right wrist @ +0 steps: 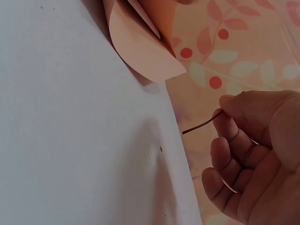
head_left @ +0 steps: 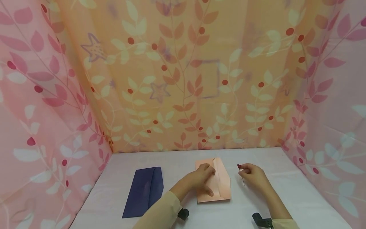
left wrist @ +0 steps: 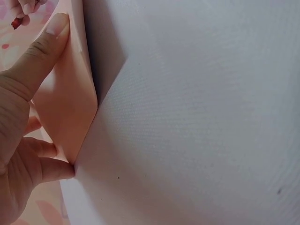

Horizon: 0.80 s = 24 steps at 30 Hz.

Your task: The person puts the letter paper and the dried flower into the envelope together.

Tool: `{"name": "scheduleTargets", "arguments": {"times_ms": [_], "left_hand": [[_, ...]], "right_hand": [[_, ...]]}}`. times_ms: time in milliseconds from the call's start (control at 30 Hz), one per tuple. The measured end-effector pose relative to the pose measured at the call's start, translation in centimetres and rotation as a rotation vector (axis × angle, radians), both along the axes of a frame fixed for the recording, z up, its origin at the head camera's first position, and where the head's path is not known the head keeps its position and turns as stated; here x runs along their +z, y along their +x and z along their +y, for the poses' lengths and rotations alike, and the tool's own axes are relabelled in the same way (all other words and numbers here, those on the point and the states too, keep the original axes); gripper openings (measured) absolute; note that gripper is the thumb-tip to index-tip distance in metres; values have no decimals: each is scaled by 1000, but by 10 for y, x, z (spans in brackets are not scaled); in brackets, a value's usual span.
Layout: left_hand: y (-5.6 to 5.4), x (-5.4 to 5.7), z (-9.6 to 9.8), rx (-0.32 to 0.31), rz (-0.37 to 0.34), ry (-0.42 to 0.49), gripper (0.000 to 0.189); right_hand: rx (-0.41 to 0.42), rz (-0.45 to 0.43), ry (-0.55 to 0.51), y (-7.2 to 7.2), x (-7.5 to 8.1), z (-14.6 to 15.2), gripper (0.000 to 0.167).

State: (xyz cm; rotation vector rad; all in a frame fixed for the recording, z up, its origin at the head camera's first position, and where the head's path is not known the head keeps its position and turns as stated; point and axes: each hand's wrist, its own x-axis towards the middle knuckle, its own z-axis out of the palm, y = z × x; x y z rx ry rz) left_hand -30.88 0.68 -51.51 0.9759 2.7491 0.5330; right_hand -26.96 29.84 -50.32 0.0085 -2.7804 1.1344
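A peach paper envelope [head_left: 224,183] lies on the white table with its flap side up and the flap pointing right. My left hand [head_left: 200,179] grips it across its width, thumb on the near part and fingers toward the far edge. In the left wrist view the envelope [left wrist: 70,108] bulges a little between thumb [left wrist: 51,37] and fingers. To the right, above the table, my right hand [head_left: 253,175] pinches a thin brown stem [right wrist: 201,125] with a small dark red tip [head_left: 239,166] between thumb and forefinger. The stem hangs downward from the pinch.
A dark blue envelope [head_left: 143,192] lies at the left of the table, its flap side to the right. Patterned leaf curtains [head_left: 183,63] stand behind and at both sides of the table [head_left: 177,162]. Black wrist camera mounts [head_left: 261,220] sit at both wrists.
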Motion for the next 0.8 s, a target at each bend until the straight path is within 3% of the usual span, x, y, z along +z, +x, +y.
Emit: {"name": "scheduleTargets", "arguments": {"times_ms": [400,800], "left_hand": [[1,1,-3,2,-12,3,79],[0,4,-4,2,6,6,79]], "right_hand": [[44,5,-54,1,1,-17,36],[49,-8,-173,-4,0,-32,40]]}}
